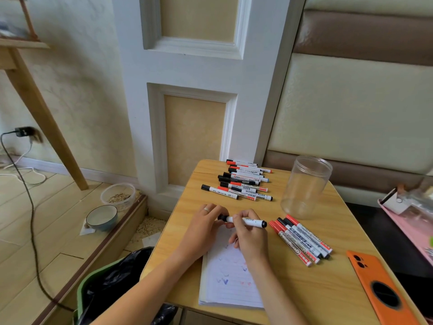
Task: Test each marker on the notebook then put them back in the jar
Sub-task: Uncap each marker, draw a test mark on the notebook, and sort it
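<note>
Hands grip one marker (black-capped) over notebook

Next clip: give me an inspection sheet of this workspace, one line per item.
Surface: wooden table, a crack at its far edge.
Job's things: lined notebook bearing faint test marks; clear jar upright, no markers inside; far pile of markers; near group of markers; black-capped marker held over the page.
Clutter: orange phone.
Hands: left hand pinches the marker's cap end; right hand grips its barrel.
Cables: black cable runs from a wall plug across the floor.
Surroundings: two bowls on the floor, lined bin.
</note>
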